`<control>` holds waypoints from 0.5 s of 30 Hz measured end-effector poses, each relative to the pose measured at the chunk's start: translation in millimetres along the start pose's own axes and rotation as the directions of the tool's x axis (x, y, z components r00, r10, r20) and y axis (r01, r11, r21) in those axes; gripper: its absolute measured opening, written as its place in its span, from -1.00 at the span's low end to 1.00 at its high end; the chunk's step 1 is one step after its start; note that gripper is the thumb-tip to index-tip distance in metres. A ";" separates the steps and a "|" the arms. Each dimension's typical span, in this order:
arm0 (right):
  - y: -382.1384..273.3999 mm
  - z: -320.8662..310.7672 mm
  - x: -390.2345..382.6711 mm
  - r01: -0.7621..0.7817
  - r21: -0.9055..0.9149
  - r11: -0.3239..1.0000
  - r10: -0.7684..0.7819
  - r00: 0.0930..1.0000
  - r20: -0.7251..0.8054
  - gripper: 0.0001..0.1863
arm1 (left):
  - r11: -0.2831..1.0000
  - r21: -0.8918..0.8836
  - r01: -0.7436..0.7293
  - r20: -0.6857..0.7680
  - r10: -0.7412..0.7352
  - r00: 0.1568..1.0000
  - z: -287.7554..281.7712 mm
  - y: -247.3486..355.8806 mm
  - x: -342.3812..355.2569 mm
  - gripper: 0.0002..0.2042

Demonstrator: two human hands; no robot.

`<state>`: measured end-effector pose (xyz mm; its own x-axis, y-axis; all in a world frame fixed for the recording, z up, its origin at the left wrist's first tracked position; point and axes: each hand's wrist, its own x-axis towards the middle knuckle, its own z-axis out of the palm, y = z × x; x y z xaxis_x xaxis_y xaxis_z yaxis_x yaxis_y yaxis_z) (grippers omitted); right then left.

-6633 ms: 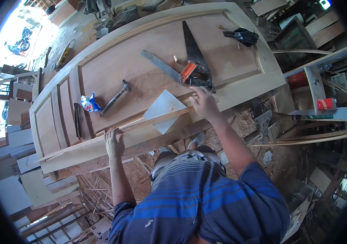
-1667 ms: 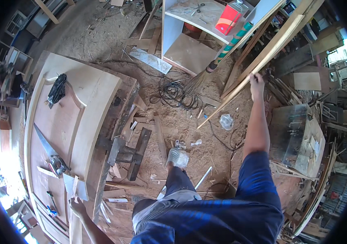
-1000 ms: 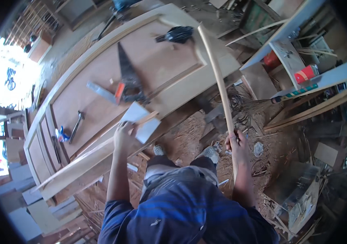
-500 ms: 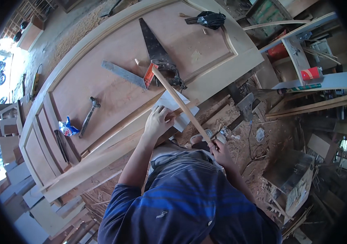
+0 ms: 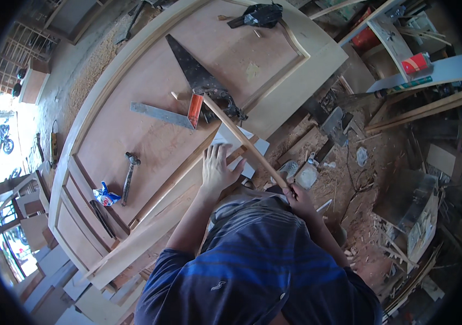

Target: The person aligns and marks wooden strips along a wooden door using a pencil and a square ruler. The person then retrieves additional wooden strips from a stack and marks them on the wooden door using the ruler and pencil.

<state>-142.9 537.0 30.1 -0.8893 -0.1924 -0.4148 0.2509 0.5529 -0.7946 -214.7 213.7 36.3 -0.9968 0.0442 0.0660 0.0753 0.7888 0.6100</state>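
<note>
My right hand (image 5: 297, 197) is closed round the near end of a long wooden strip (image 5: 244, 141). The strip slants away over white paper (image 5: 226, 137), its far end near a try square (image 5: 194, 112) with an orange stock. My left hand (image 5: 218, 169) rests palm down with fingers spread at the near edge of a large arched wooden door panel (image 5: 171, 157), beside the paper. It holds nothing. Past the strip's tip lies a handsaw (image 5: 195, 70) with a dark blade. A hammer (image 5: 130, 177) lies on the panel to the left.
On the panel are a blue and white packet (image 5: 106, 195), a thin dark tool (image 5: 102, 218) and a black plastic bag (image 5: 263, 15). Shavings and offcuts litter the floor at right, by a wooden box (image 5: 408, 203). A red can (image 5: 415, 63) sits on a board at far right.
My left hand has opened from curled fingers to spread ones lying flat. My right hand still grips the strip. The whole view has shifted, with the panel's left part appearing further right and lower.
</note>
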 end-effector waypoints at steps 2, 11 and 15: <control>-5.4 0.1 -3.3 -0.033 -0.014 0.999 0.033 0.999 0.004 -0.67 | 0.999 0.000 -0.041 -0.200 0.040 0.979 5.2 13.1 10.0 -0.25; -8.6 9.4 -13.1 -0.074 0.033 0.997 0.074 0.997 -0.023 -0.62 | 0.981 0.164 -0.109 -0.031 0.115 0.993 14.5 17.7 30.1 0.07; -2.8 14.6 -14.7 -0.066 0.079 0.995 0.068 0.997 -0.027 -0.61 | 0.984 0.146 -0.101 -0.034 0.107 0.994 19.5 7.1 33.0 0.11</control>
<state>-125.0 526.5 32.0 -0.8802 -0.1321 -0.4558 0.3383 0.4989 -0.7979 -247.5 232.7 27.4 -0.9816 0.1073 0.1582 0.1713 0.8611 0.4786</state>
